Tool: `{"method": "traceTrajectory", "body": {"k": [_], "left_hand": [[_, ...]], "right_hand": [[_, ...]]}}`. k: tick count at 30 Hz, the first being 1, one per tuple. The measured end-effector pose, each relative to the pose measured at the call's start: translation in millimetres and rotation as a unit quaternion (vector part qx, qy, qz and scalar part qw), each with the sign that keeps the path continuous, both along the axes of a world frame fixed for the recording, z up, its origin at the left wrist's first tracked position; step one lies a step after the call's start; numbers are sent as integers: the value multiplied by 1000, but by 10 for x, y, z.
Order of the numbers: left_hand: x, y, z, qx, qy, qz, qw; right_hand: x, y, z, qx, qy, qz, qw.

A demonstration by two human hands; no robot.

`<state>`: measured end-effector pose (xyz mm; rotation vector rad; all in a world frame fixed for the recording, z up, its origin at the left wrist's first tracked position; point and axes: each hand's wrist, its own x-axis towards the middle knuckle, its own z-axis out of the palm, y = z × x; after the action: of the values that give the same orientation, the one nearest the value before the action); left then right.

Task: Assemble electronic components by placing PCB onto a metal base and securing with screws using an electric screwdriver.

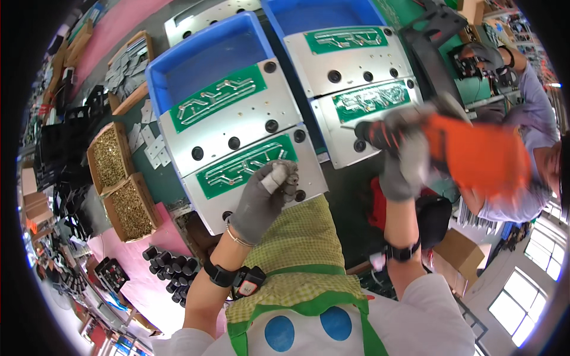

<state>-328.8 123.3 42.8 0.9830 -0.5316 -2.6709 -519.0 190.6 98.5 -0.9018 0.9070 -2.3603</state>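
Observation:
My gloved right hand (pixel 406 169) grips an orange cordless drill (pixel 475 151), blurred by motion, its black chuck pointing left over a metal plate (pixel 323 127). That plate carries a green circuit board (pixel 371 102) with silvery traces. My left hand (pixel 264 199), in a grey glove, has its fingers curled together above the near left metal plate (pixel 205 210). Anything inside those fingers is hidden. Beneath and beyond the hand lies another green board (pixel 237 169) on this plate. Black round knobs (pixel 234 143) stand on the plates.
Two blue bins (pixel 155 89) sit under the plates. To the left, cardboard boxes (pixel 127 207) hold small brass-coloured fasteners, near flat metal pieces (pixel 155 151). Black cylindrical parts (pixel 172 270) cluster at lower left. Another person (pixel 528 130) works at the right, close to the drill.

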Motion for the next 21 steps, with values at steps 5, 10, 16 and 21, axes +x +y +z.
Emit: {"method": "traceTrajectory", "body": {"k": [5, 10, 16, 21], "left_hand": [[-4, -24, 70, 14, 31, 1, 999], [86, 30, 139, 46, 101, 3, 994], [178, 93, 183, 2, 155, -10, 988], [242, 112, 248, -35, 137, -29, 990]], "right_hand": [[241, 504, 1022, 29, 78, 156, 984], [573, 367, 1022, -101, 160, 35, 981], [739, 362, 1043, -125, 179, 0, 976], [830, 341, 1018, -126, 181, -17, 975]]}}
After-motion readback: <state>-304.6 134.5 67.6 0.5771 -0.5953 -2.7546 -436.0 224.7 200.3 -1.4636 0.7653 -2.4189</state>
